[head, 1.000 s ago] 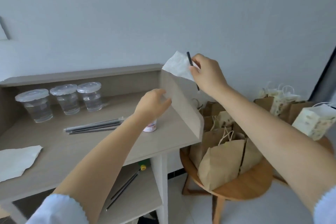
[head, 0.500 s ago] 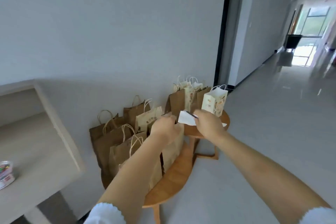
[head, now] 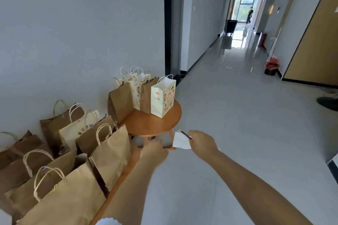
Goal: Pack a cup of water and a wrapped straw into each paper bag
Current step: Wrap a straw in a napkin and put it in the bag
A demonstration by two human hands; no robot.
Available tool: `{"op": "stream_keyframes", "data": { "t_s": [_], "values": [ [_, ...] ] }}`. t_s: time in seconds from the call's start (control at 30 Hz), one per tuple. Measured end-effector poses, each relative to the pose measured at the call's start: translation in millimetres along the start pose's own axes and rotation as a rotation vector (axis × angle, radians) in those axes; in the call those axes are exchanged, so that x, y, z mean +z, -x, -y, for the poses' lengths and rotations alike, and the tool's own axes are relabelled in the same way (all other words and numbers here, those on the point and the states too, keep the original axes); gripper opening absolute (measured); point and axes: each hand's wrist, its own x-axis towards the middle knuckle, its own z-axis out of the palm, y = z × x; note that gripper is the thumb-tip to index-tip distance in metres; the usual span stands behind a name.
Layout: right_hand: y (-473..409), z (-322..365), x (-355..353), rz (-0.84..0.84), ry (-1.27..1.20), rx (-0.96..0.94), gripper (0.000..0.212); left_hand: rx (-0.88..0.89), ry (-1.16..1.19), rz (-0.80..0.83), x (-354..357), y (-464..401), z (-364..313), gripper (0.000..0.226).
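My right hand (head: 203, 142) pinches a thin black straw (head: 186, 135) together with a white paper sheet (head: 181, 141), held over the floor just right of the far round wooden table (head: 151, 124). My left hand (head: 154, 150) hangs beside it with fingers curled and nothing visible in it. A white printed paper bag (head: 162, 97) stands at that table's right edge with brown and printed bags behind it. Several brown paper bags (head: 109, 153) with rope handles crowd the nearer table at lower left. No cup of water is in view.
A long tiled corridor (head: 237, 115) runs ahead to the right. A black door frame (head: 167, 23) stands behind the far table. A red and black bucket (head: 271, 68) sits by a wooden door (head: 314, 42). A person (head: 249, 14) stands far down the hall.
The view has swung right, from the desk with cups and straws to the bags and corridor. Both hands have dropped lower, the right one still carrying the straw and paper.
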Motion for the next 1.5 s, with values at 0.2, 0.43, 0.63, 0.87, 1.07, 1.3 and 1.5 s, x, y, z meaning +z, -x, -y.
{"op": "stream_keyframes", "data": {
  "t_s": [0.2,0.43,0.63,0.87,1.07,1.3,1.5],
  "values": [
    [-76.1,-36.5,1.9,0.022,0.019,0.03,0.01,0.064,0.004,0.012,3.9,-96.3,-27.7,0.035],
    [-218.7,-54.4,-17.8,-0.014,-0.005,-0.005,0.013,0.07,0.036,-0.044,-27.3,-233.1,-49.0,0.042],
    [-298.9,-73.0,-14.1,0.005,-0.029,-0.05,0.017,0.044,0.028,-0.069,-40.8,-319.1,-54.3,0.046],
    [-397.2,-112.2,-11.2,0.014,-0.034,-0.171,0.019,-0.034,0.032,-0.081,-31.3,-407.4,-69.7,0.045],
    [-480.9,-148.3,-11.7,0.047,-0.081,-0.322,0.021,-0.2,0.027,-0.128,-31.3,-479.1,-83.6,0.042],
    [-574.4,-195.8,-28.7,0.045,-0.123,-0.426,0.018,-0.359,0.124,-0.187,-31.2,-527.5,-112.7,0.04],
    [-622.9,-188.8,-18.1,0.037,-0.194,-0.563,0.014,-0.524,0.067,-0.171,-37.9,-543.6,-85.6,0.034]
  ]
}}
